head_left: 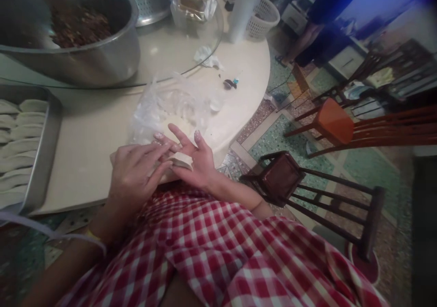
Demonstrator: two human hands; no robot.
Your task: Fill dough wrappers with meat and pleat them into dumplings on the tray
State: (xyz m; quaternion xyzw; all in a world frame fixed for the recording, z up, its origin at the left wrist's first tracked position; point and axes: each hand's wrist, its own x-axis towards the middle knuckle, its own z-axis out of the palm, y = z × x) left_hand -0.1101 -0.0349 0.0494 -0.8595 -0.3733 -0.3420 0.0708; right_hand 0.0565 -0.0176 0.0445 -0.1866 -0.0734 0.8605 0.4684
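Observation:
Between my hands, close to my lap at the table edge, is a pale folded dumpling (182, 160). My left hand (134, 168) is closed, its thumb and fingertips pressed to the dumpling's left end. My right hand (201, 163) cradles the dumpling from the right, with several floury fingers spread. Just beyond my hands lies a clear plastic bag (146, 111) with pale dough rounds (174, 128) in and near it. To the left, a metal tray (51, 129) holds rows of folded dumplings (22, 145). The dumpling's underside is hidden.
A large metal bowl (112, 59) of dark filling (80, 27) stands on the glass turntable (164, 61). Farther back are a plastic roll (244, 11) and white basket (264, 20). Chairs (283, 177) stand on the floor to the right; a person (309, 36) is behind.

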